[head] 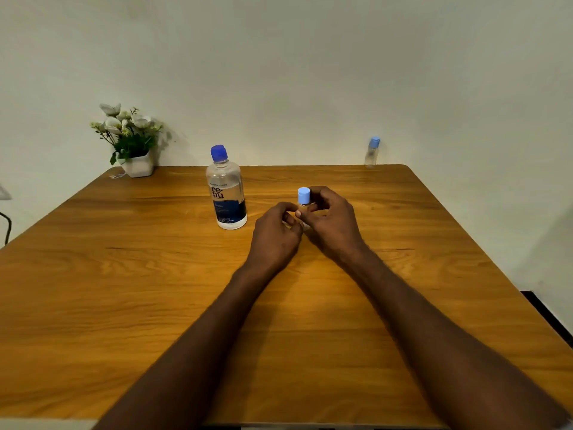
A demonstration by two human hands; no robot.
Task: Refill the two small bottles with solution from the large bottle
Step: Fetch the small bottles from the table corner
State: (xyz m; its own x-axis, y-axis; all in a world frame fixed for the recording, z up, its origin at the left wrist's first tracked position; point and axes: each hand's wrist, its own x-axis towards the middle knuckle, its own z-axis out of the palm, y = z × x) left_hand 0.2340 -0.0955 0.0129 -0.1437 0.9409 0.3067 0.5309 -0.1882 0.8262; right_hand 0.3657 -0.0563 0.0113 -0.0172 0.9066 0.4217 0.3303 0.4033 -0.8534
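A small clear bottle (304, 198) with a light blue cap stands upright near the table's middle, its body mostly hidden by my hands. My right hand (333, 221) curls round it from the right. My left hand (274, 232) holds its lower part from the left with bent fingers. The large clear bottle (226, 193), with a dark blue cap and a blue label, stands capped just left of my hands. A second small bottle (372, 152) with a light blue cap stands at the far right corner of the table.
The wooden table (124, 290) fills the view, with a wall close behind. A white pot of flowers (131, 141) stands at the far left corner. A dark cable (7, 226) hangs off the left edge.
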